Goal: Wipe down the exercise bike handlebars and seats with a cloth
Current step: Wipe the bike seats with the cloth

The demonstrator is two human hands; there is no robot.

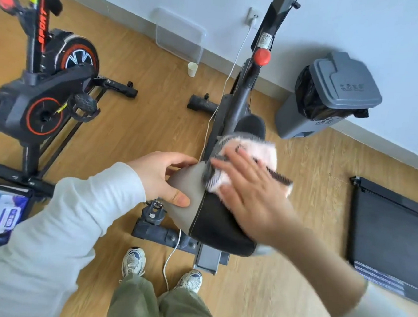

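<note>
A grey and black bike seat (214,222) fills the middle of the view, on a grey exercise bike (240,104) with a red knob (262,56). My left hand (162,177) grips the seat's grey left edge, thumb on top. My right hand (252,193) lies flat, fingers spread, pressing a pink and grey striped cloth (255,149) onto the seat's narrow front half. The cloth hides the seat's middle. The bike's handlebars are out of view.
A second black and red bike (43,94) stands at the left. A grey lidded bin (329,97) is by the wall, a treadmill (391,233) at the right, a paper cup (192,69) on the wood floor. A white cable (173,251) runs past my shoes.
</note>
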